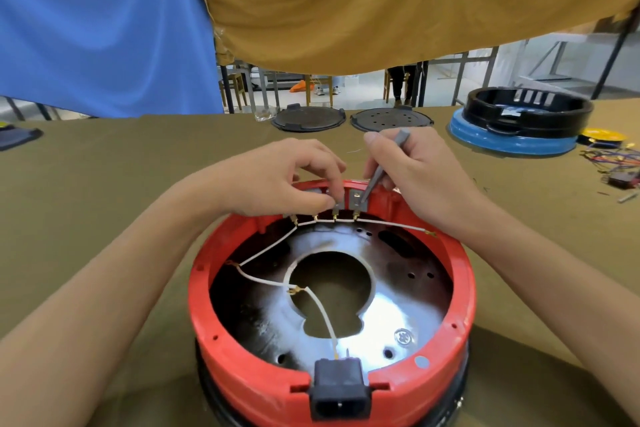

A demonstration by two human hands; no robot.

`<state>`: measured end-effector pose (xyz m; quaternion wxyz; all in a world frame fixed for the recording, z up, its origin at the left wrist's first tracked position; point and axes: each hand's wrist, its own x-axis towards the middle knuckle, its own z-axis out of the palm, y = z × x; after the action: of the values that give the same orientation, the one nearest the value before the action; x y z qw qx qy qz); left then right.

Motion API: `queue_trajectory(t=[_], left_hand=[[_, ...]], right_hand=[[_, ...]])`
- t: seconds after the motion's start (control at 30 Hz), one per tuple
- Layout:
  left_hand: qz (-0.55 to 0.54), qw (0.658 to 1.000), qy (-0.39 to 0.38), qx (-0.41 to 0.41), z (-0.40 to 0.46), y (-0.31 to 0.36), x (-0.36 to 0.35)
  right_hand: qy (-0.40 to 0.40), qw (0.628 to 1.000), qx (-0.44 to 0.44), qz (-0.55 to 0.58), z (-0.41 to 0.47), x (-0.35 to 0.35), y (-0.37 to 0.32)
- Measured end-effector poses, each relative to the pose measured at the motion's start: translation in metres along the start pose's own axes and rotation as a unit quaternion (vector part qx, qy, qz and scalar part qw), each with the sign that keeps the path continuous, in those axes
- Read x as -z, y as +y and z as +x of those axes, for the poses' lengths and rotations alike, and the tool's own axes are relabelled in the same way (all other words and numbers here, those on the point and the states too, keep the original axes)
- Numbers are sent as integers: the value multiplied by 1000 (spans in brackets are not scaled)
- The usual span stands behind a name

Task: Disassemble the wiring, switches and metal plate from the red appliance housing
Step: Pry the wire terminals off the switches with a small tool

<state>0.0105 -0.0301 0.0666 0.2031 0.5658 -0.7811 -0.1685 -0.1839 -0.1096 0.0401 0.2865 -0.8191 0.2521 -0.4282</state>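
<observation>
The red appliance housing (332,374) sat upside down on the olive-covered table (104,184), filling the lower middle of the view, its black power socket (337,388) at six o'clock on the rim. Inside lay the shiny metal plate (398,305) with a large keyhole-shaped opening at its centre. White wires (270,246) ran across the plate from brass terminals at twelve o'clock, one strand (323,315) reaching down to the socket. The left hand (280,180) was curled at the far rim, its fingertips pinching a small part at the switch block (337,206); exactly what it pinched could not be made out. The right hand (415,170) gripped a grey screwdriver (381,166) like a pen, its tip set against the metal bracket (358,199) just beside the left fingers. Beyond the housing, at twelve o'clock, two dark round lids (308,120) lay side by side. At two o'clock a black ring (526,111) rested on a blue base (509,144), and near three o'clock lay a tangle of coloured wires (613,159).
</observation>
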Motion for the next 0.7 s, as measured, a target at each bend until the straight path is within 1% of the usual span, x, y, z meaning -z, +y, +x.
queue_trajectory(t=[0.13,0.23,0.27,0.33,0.4,0.57,0.63,0.7], left_hand=[[-4,996,-26,89,-27,-6,26],[26,991,-49,121,-41,-10,22],[54,991,-41,117,-43,-11,16],[103,990,5,95,-43,-14,7],[103,991,30,81,-41,-18,5],[49,998,-1,36,-24,-17,8],[28,999,2,38,-21,-17,9],[37,998,12,43,-24,-18,11]], right_hand=[[-9,999,10,41,-4,2,-1],[-49,998,19,43,-6,4,-6],[-66,997,18,39,-7,4,-8],[-95,995,13,25,-10,4,-11],[-102,995,6,20,-14,4,-14],[-107,994,31,16,-7,12,-24],[-130,991,36,-11,-2,8,-27],[-153,985,52,-52,0,2,-26]])
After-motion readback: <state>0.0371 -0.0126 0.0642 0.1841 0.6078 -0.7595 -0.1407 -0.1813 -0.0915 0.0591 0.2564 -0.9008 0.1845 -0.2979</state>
